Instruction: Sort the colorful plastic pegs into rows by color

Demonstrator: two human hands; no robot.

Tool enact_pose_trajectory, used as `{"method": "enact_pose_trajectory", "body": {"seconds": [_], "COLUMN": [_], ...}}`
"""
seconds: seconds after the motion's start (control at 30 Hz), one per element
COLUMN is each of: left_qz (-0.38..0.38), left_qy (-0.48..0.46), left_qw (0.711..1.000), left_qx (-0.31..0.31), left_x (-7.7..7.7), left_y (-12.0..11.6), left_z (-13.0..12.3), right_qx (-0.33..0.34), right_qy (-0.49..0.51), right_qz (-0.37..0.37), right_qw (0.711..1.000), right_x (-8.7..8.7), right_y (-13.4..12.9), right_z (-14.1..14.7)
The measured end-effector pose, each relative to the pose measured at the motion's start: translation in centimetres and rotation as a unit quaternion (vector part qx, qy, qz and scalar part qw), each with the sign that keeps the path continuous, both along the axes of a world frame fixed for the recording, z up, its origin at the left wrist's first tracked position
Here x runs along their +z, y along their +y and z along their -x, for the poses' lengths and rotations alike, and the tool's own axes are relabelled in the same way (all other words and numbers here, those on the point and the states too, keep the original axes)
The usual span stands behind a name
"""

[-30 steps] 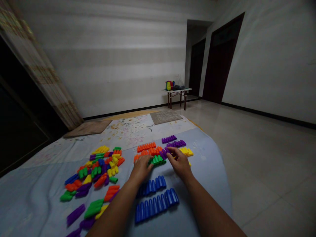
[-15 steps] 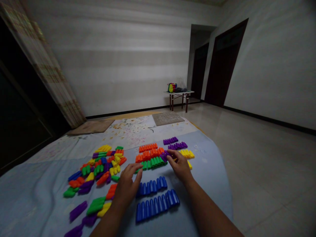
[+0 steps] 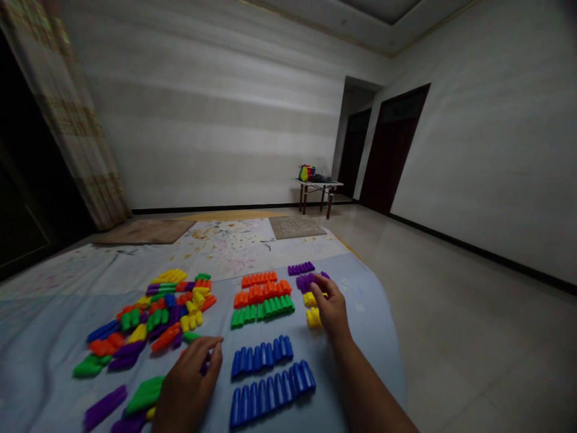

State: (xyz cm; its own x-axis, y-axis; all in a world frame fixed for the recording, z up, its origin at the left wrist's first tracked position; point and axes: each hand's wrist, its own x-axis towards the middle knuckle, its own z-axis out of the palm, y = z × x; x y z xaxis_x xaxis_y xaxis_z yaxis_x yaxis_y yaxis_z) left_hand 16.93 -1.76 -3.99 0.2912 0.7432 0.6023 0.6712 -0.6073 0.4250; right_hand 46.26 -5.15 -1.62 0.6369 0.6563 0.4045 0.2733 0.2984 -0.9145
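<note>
My right hand reaches over the right-hand rows, its thumb and fingertips closed on a purple peg-like plastic piece. That piece overlaps a purple row, so its outline is hard to separate. Under and beside this hand lie yellow pieces. My left hand hovers by the loose pile, fingers loosely curved, thumb apart; a bit of purple shows between them, seemingly on the cloth. Mixed coloured pieces form the pile at left. Sorted rows stand in the middle: orange, green and blue.
A pale blue and floral cloth covers the rounded table. Two mats, one brown and one grey, lie at its far side. Beyond stands a small folding table with a colourful bag. A curtain hangs at left.
My right hand has carried the purple piece from beside the green row to the purple row. My left hand has drawn back leftward, toward the loose pieces. The camera view has tilted up.
</note>
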Motion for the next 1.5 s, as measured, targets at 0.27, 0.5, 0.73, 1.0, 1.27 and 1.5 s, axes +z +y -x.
{"method": "enact_pose_trajectory", "body": {"seconds": [0.27,0.5,0.73,1.0,1.27,1.5], "left_qz": [-0.034,-0.056,-0.061,-0.072,-0.077,-0.083], "left_qy": [-0.02,-0.027,-0.024,-0.021,-0.029,-0.032], "left_qw": [0.999,0.998,0.997,0.996,0.995,0.995], "left_qx": [-0.01,-0.027,-0.034,-0.056,-0.049,-0.048], "left_x": [0.3,0.2,-0.7,-0.4,-0.6,-0.3], "left_y": [0.2,0.2,0.6,0.4,0.5,0.4], "left_z": [-0.3,-0.7,-0.7,-1.0,-1.2,-1.2], "right_qx": [-0.072,-0.104,-0.1,-0.114,-0.151,-0.19], "right_qy": [0.019,-0.098,-0.161,-0.21,-0.248,-0.265], "right_qz": [0.02,0.122,0.198,0.252,0.31,0.382], "right_qw": [0.997,0.982,0.962,0.938,0.905,0.865], "right_x": [2.2,1.0,-0.8,-1.1,-0.8,-1.3], "right_y": [2.3,6.0,7.9,7.9,9.0,10.6], "right_z": [-4.9,-10.7,-12.3,-12.8,-13.5,-13.6]}}
